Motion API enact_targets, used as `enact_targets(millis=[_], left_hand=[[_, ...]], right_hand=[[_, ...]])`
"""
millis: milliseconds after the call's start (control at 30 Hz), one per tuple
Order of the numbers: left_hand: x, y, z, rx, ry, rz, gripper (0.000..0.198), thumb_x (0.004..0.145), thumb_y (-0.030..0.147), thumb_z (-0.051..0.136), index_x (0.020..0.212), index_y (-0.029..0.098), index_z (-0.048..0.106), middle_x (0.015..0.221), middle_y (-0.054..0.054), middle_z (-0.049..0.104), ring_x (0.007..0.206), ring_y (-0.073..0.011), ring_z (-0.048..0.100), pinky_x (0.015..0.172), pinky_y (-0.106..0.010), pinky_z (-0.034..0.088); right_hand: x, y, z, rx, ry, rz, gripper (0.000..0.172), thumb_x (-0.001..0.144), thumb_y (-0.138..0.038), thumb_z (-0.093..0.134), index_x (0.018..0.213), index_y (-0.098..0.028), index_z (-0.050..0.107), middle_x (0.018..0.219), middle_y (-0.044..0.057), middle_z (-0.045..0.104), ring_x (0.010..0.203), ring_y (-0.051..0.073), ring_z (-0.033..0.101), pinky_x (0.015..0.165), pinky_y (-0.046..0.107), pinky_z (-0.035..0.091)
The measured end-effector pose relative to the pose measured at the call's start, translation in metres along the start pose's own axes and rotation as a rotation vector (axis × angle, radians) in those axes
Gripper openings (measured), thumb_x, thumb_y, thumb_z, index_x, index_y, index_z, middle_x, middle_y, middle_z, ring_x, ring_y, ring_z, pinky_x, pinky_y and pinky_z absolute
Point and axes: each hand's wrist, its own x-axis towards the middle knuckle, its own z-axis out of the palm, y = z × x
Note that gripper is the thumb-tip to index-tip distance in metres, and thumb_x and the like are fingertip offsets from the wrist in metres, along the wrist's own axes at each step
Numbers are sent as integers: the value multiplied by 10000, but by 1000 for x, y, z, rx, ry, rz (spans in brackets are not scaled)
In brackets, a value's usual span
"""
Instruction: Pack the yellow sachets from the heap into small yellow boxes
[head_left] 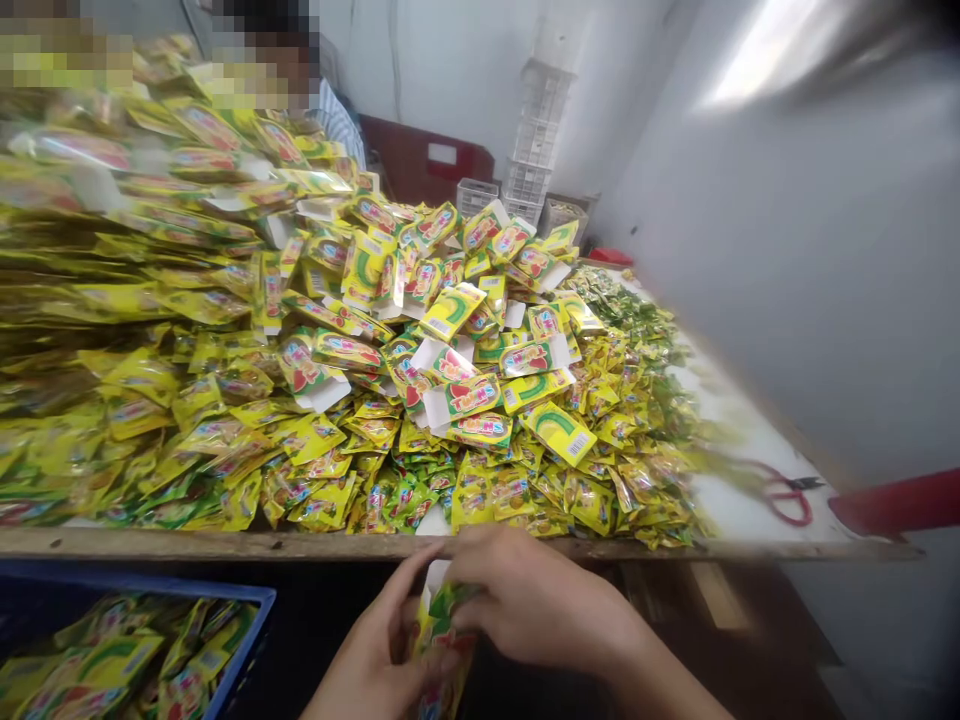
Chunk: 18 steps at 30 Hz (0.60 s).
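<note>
At the table's front edge my left hand (382, 640) is closed around a small yellow and green candy box (435, 625), held upright with a white flap standing up at its top. My right hand (502, 590) reaches over from the right, its fingers curled in at the box's upper end. Something green shows by those fingertips, but the fingers hide most of it. Just beyond both hands lie yellow candy packets (487, 490) and a patch of green packets (405, 495). Further up the pile rest several printed boxes (472, 395), many with white flaps open.
A blue crate (262, 610) holding filled boxes or packets stands below the table at left. Red-handled scissors (787, 500) lie on the white tabletop (739, 505) at right, near a red pole (900, 505). White crates (529, 165) are stacked behind. Another person sits across the pile.
</note>
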Motion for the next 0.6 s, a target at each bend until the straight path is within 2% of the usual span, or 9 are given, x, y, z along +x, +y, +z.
enact_targets(millis=[67,133,233,300,367,433,467,533,600], left_hand=[[-1,2,-3,13,-38,18,654,724,309,787,1329,253,545,1155,-77,697,1058,-287,635,965,-403,460],[-3,4,-7,25,-52,34,552,758,297,759,1284,250,596,1221,-79,672,1139,-301,595,1018,-419,421],[-7,5,-11,6,-48,41,526,746,286,774,1250,256,628,1205,-67,686,1123,-304,603,1008,-422,428],[-9,3,-12,-9,-54,44,518,728,311,790,1223,250,647,1180,-64,699,1076,-302,624,968,-413,458],[-11,2,-12,-21,-49,35,533,721,351,793,1221,236,649,1166,-72,706,1058,-304,631,946,-409,474],[-12,2,-13,-30,-16,15,563,705,374,802,1227,230,647,1161,-77,713,1072,-315,628,955,-412,473],[-13,2,-14,-32,10,2,564,708,381,798,1230,232,647,1169,-77,712,1095,-318,619,978,-416,460],[-15,5,-14,-49,70,-21,535,739,426,761,1226,231,655,1182,-80,711,1140,-327,601,1021,-433,430],[-20,10,-14,-103,98,-47,531,767,502,705,1218,224,667,1172,-98,717,1157,-349,595,1028,-469,425]], right_hand=[[3,-1,2,26,68,42,287,751,-52,666,986,-215,688,912,17,692,810,170,612,707,227,420],[6,2,10,74,137,104,259,756,-85,709,974,-223,683,831,-8,673,758,158,601,668,224,414],[7,8,29,112,169,68,75,753,-168,772,777,-214,718,806,-5,629,779,154,579,698,239,425],[4,10,42,108,165,9,72,747,-236,795,714,-212,736,919,24,621,898,179,562,786,273,438],[0,12,51,138,173,-18,80,738,-297,807,752,-233,761,1049,43,608,1027,214,529,879,316,432],[-5,15,54,249,266,27,87,783,-327,765,827,-252,771,1106,56,608,1078,229,525,923,340,432],[-7,17,56,341,334,87,109,819,-339,725,871,-252,766,1087,63,622,1044,224,553,894,336,456],[-12,22,61,596,411,260,194,856,-387,664,944,-228,732,935,62,659,815,188,620,680,282,510],[-17,27,73,843,339,403,285,819,-461,679,930,-198,697,726,29,648,532,137,567,437,212,420]])
